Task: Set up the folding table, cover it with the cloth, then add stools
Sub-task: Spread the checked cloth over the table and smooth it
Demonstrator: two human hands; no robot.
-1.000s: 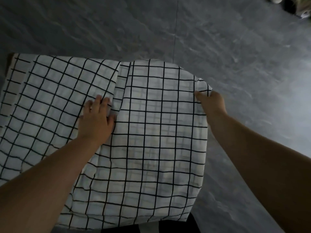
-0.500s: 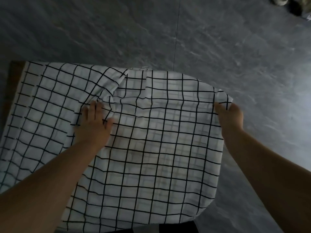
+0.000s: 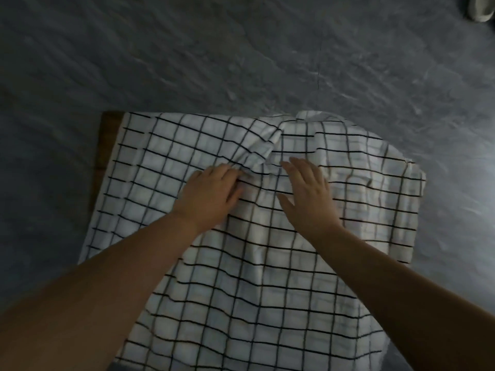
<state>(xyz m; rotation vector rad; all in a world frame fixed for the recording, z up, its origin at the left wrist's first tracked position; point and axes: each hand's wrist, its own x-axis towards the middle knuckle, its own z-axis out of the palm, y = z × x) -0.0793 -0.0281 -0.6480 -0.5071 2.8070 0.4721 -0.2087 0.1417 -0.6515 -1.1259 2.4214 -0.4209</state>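
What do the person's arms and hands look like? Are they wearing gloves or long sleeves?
No gloves and no long sleeves. The left hand and the right hand are both bare, and both forearms are uncovered as far as the picture shows. No sleeve edge is visible anywhere. I see no watch, bracelet or ring, though the light is dim, so something small could be missed.

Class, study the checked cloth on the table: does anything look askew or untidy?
Yes. The cloth bunches into a ridge just beyond both hands, and a strip of brown table shows uncovered along its left edge.
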